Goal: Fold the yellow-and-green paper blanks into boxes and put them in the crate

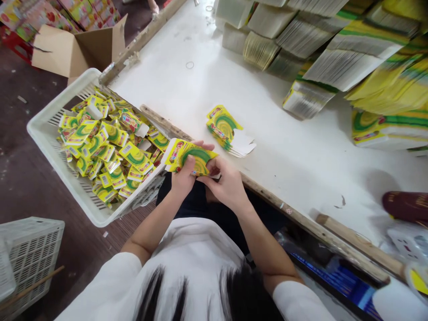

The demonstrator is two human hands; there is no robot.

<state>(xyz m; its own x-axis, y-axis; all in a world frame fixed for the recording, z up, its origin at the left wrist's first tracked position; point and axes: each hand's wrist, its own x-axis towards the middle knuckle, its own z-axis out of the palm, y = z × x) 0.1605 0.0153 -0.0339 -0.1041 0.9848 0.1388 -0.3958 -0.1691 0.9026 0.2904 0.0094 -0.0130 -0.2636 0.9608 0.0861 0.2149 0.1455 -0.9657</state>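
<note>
Between my two hands, just off the table's front edge, is a small yellow and green printed carton (197, 157). My left hand (184, 176) grips its left part, thumb on the printed face and fingers behind. At the carton's right end, the bent fingers of my right hand (225, 180) close on the edge; the exact fingertip position is partly hidden. A small stack of flat cartons (225, 127) with white flaps lies on the table beyond my hands. To the left, a white plastic basket (100, 218) holds many folded cartons of the same print.
Bundles of flat cartons (351, 53) are piled at the table's (274, 129) back right. An open cardboard box (60, 49) stands behind the basket. A second white crate (33, 254) is on the floor at left. A dark red cylinder (404, 206) and a power strip (409, 240) lie right.
</note>
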